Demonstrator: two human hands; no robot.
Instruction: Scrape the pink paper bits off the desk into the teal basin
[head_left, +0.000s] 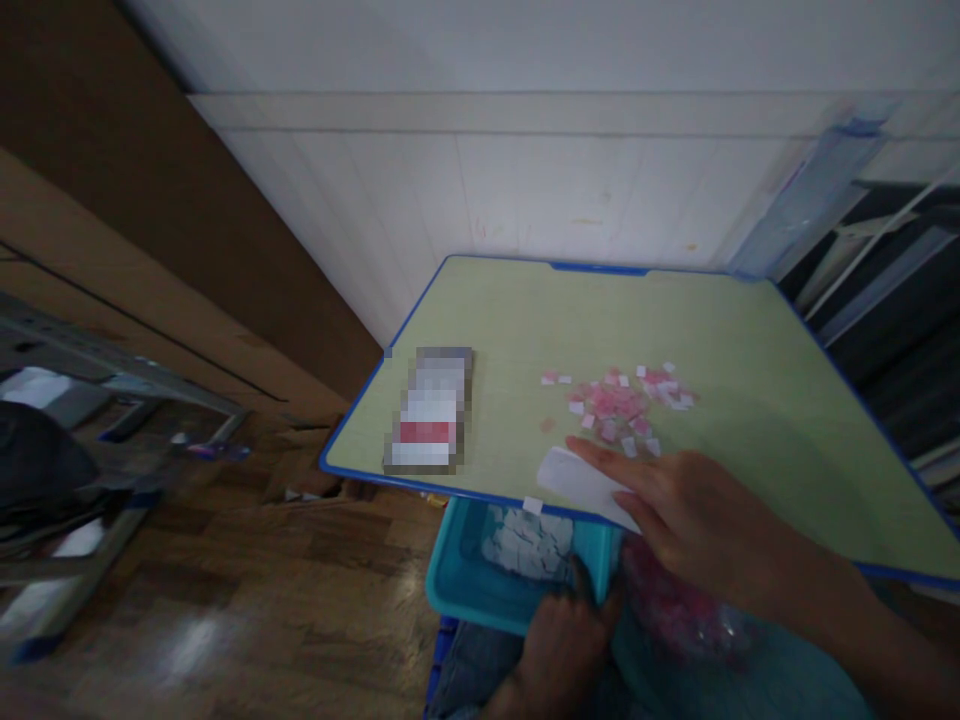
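Head-worn view, forward and down, table [772, 400] near

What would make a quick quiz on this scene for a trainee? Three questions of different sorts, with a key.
1. What does the right hand hold?
2. True or false: the pink pieces lie inside the tray.
3. The left hand is nearest to: A) the pink pieces, B) the tray, C) the white card.

Key: 1. The white card. 2. False; they lie on the table. 3. B.
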